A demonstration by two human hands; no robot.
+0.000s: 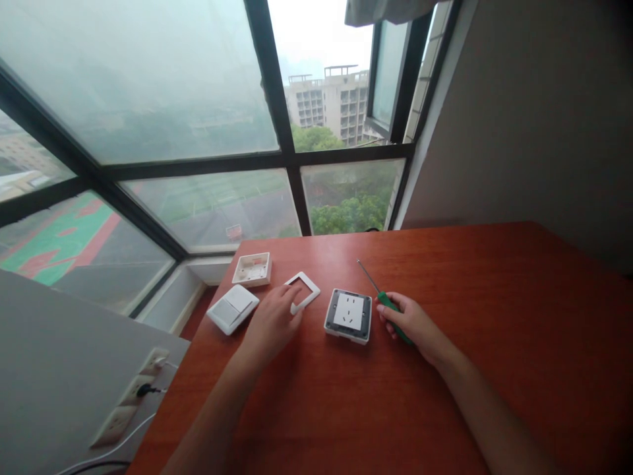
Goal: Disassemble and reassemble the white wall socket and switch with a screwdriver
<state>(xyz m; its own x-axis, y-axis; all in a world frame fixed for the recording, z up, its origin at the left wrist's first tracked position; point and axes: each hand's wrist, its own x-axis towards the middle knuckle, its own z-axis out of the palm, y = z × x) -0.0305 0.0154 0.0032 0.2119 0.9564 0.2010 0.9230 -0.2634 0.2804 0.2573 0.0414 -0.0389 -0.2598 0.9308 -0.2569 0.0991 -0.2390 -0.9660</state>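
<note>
My left hand (274,315) is at a white cover frame (310,284), its fingers over the frame's left side and the thumb at the lower corner; the hand hides part of the frame. My right hand (403,318) is closed round the green handle of a screwdriver (388,302), whose thin metal shaft points away to the upper left. Between my hands lies a wall socket (349,313) with a white face and a dark surround, seated in a white box. Its outer frame is off and the holes in the face point up.
A white switch (233,309) lies left of my left hand, near the table's left edge. Behind it stands an open white mounting box (252,269). The reddish-brown table (445,264) reaches to the window. Wall outlets (132,389) with plugged-in cables are at lower left.
</note>
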